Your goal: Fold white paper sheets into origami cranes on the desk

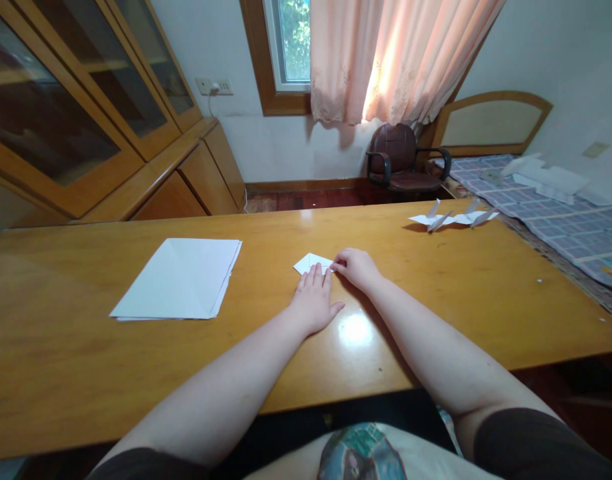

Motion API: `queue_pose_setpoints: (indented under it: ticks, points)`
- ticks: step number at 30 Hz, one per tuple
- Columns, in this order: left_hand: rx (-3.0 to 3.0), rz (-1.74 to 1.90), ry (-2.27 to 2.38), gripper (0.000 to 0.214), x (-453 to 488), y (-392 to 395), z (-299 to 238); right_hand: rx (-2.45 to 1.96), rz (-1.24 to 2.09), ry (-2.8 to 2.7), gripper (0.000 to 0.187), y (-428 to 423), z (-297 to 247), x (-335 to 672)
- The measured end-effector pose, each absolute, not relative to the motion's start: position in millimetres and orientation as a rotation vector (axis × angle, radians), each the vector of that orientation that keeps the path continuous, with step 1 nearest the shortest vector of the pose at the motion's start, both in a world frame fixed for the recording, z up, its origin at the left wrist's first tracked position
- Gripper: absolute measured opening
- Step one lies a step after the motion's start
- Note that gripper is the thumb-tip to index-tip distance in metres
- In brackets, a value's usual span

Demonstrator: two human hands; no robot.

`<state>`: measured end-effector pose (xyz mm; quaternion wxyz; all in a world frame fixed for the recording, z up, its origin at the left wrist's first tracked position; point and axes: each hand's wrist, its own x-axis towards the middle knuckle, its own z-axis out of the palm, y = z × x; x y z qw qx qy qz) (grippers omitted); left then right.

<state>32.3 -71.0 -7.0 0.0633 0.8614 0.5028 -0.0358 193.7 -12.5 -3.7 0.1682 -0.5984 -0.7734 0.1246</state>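
A small folded piece of white paper (308, 262) lies on the wooden table, with crease lines and a pointed left end. Over its near edge rests my left hand (313, 303), fingers stretched out and thumb spread to the right. My right hand (357, 268) pinches the paper's right end between thumb and fingertips. Part of the paper is hidden under my fingers.
To the left lies a stack of white paper sheets (181, 277). Folded paper cranes (451, 219) stand near the table's far right edge. Beyond the table (266, 373) are a brown armchair (399, 157), a bed (546, 200) and a glass-door cabinet (121, 73).
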Motion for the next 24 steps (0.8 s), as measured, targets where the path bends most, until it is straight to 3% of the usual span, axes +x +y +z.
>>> queue_pose_setpoints:
  ticks: [8,15,24]
  points:
    - [2.527,-0.082,1.550,0.091,31.3,-69.0,-9.1,-1.654,0.379,-2.184,0.016,-13.6,-2.2,193.6]
    - [2.520,-0.091,1.535,0.093,31.2,-69.8,-3.5,-1.604,0.598,-2.117,0.014,-12.1,-3.8,202.1]
    - [2.548,-0.060,1.498,0.092,28.1,-67.9,-5.5,-1.670,0.577,-2.038,0.011,-6.6,-11.1,200.0]
